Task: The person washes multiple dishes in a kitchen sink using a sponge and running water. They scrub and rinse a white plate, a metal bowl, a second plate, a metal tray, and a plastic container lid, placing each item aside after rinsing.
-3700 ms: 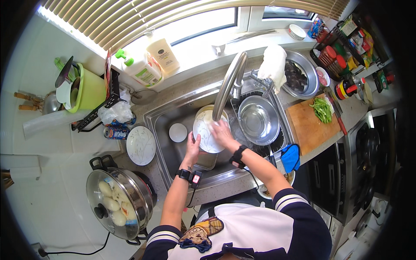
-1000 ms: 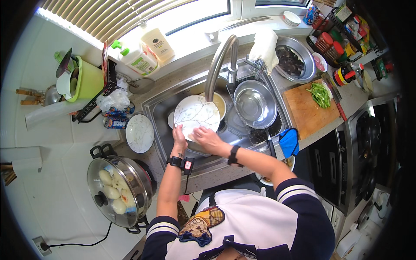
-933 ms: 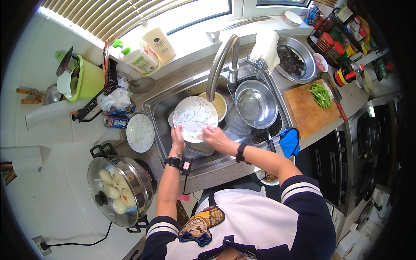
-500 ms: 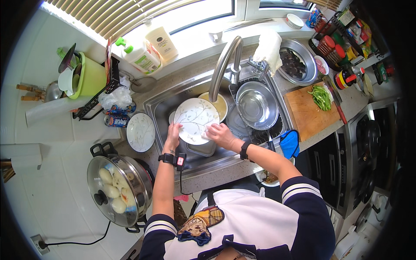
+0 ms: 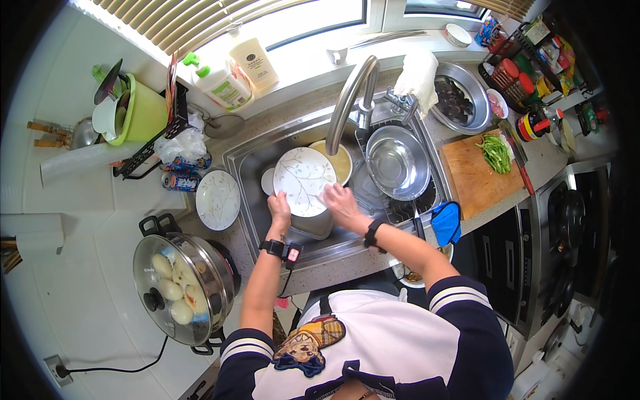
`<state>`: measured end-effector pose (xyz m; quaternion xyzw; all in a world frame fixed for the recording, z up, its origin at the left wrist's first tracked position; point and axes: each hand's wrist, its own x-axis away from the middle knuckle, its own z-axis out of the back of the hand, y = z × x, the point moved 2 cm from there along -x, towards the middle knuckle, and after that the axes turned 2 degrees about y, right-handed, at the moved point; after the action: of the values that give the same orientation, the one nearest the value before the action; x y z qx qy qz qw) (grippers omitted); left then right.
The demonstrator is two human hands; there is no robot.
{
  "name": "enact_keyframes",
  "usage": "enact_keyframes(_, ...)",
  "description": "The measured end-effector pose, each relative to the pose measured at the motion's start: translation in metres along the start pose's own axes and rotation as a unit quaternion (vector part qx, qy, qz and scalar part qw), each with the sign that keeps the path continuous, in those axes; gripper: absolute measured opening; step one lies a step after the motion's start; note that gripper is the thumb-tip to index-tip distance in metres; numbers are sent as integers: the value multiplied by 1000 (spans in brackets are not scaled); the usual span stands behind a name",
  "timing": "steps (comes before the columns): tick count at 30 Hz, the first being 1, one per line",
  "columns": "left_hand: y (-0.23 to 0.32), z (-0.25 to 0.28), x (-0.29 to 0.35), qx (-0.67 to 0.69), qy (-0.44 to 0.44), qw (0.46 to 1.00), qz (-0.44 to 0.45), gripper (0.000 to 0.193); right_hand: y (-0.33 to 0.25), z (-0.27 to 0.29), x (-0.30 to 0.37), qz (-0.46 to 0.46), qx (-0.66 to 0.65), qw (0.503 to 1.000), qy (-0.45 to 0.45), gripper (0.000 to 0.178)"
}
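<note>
strong daylight pours through the window [image 5: 310, 23] behind the counter's [image 5: 320, 272] back edge, burning the glass and much of the sill [image 5: 300, 73] to white. the plate [image 5: 303, 180] is bright, its fine pattern readable. sharp glints run along the faucet [image 5: 347, 100] and the steel bowl [image 5: 373, 183], while the sink's [image 5: 250, 173] inner walls sit in soft grey shade. past the counter's right end the oven front [image 5: 507, 263] is dim. focus is mostly crisp; fisheye distortion bows straight lines, and black vignetting swallows the corners.
</note>
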<state>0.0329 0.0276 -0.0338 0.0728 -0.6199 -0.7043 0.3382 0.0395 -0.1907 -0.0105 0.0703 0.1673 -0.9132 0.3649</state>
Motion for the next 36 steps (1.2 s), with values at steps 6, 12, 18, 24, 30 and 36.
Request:
enact_keyframes(6, 16, -12, 7, -101, 41, 990, -86, 45, -35, 2, -2, 25, -211, 975, 56, 37)
enact_keyframes(12, 38, 5, 9, -212, 32, 972, -95, 38, 17, -2, 4, -35, -8, 998, 59, 46)
enact_keyframes(18, 46, 1, 9, -203, -26, 958, -201, 36, -16, -20, 24, -13, -175, 984, 0, 38)
enact_keyframes(24, 41, 14, 7, -239, -100, 950, -174, 34, 57, -22, -20, 60, 115, 988, 87, 37)
enact_keyframes(30, 23, -6, 10, -173, -81, 974, -119, 42, -22, -29, -37, -78, -246, 957, 136, 40)
enact_keyframes(36, 25, 17, 2, -210, -27, 971, -115, 46, 3, -6, -11, -60, -101, 984, -136, 26)
